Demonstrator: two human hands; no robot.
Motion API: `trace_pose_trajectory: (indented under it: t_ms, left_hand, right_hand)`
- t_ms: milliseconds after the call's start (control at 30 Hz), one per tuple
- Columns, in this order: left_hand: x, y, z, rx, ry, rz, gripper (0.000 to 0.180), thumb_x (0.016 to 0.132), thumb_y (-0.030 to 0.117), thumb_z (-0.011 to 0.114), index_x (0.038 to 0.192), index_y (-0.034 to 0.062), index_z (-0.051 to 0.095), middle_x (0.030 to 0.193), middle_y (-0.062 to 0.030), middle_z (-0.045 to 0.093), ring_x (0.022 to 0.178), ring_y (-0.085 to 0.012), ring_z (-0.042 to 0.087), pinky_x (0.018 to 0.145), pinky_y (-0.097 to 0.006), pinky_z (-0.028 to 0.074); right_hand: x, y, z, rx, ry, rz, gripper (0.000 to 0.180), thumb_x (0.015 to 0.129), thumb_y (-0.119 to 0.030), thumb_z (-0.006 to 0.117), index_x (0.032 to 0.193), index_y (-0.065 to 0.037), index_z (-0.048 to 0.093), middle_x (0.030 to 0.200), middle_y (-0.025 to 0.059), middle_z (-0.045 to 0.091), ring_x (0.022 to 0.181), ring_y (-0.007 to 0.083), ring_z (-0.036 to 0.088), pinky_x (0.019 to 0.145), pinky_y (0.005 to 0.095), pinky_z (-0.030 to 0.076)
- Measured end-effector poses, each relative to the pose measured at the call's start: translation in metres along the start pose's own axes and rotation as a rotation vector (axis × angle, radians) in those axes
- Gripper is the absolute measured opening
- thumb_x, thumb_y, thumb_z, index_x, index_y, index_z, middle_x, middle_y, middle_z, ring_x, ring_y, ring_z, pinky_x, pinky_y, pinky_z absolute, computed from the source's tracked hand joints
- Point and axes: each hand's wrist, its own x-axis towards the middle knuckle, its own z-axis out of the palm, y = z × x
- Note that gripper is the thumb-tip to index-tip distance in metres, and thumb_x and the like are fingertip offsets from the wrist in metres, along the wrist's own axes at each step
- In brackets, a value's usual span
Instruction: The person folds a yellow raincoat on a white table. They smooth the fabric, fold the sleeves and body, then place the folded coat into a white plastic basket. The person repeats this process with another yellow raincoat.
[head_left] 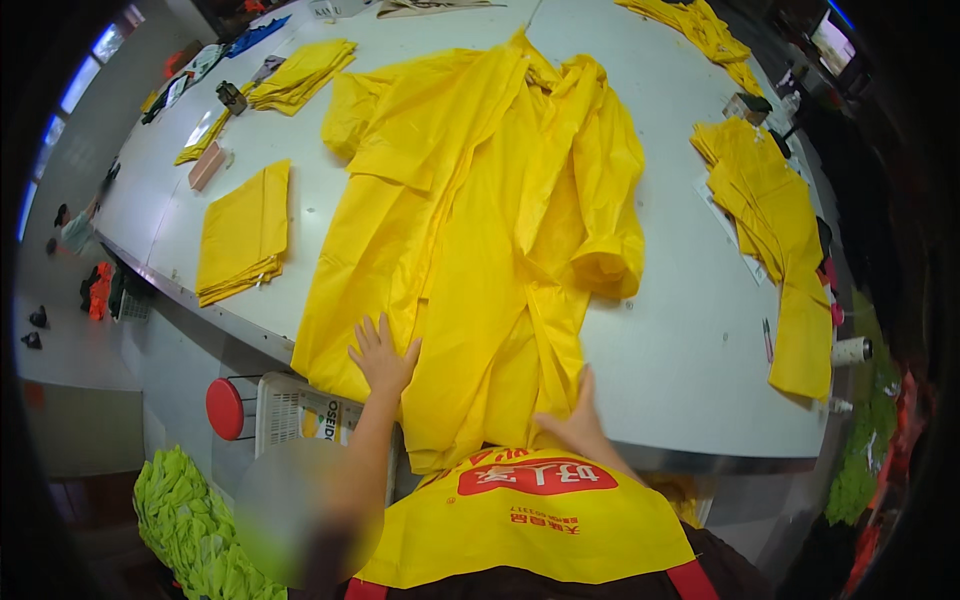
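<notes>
A large yellow raincoat [480, 220] lies spread on the white table [690, 330], its hem hanging over the near edge. My left hand [382, 355] rests flat on the lower left part of the coat, fingers apart. At the hem near the table edge my right hand [575, 418] presses on the lower right part of the coat, fingers together and extended. Neither hand grips the fabric. I wear a yellow apron [530, 520] with red print.
Folded yellow stacks lie at the left [243, 235], back left [300, 75], right [765, 220] and back right [700, 25]. A pink block [207, 165] sits at the left. Beside the table stand a red stool [225, 408], a white crate [300, 410] and green fabric [195, 525].
</notes>
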Motion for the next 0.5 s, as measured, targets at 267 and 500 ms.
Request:
trace_pose_trajectory:
  t_ms: [267,500]
  left_hand:
    - [0.03,-0.01,0.01,-0.045,0.068,0.032,0.074,0.078,0.056,0.054,0.134,0.0111,0.036,0.14,-0.0188,0.029,0.132,-0.0344,0.022,0.102,-0.058,0.016]
    - [0.042,-0.035,0.006,-0.155,0.004,0.063,0.074,0.078,0.055,0.055,0.134,0.0101,0.036,0.141,-0.0189,0.028,0.133,-0.0331,0.021,0.103,-0.056,0.013]
  right_hand:
    - [0.046,0.036,0.029,-0.211,0.263,-0.017,0.04,0.071,-0.018,0.067,0.106,-0.002,0.056,0.096,0.0193,0.063,0.092,0.0353,0.059,0.081,0.0382,0.046]
    - [0.015,0.063,-0.275,-1.175,1.004,-0.421,0.029,0.086,-0.028,0.053,0.104,-0.005,0.056,0.086,0.0172,0.063,0.085,0.0366,0.059,0.072,0.0441,0.045]
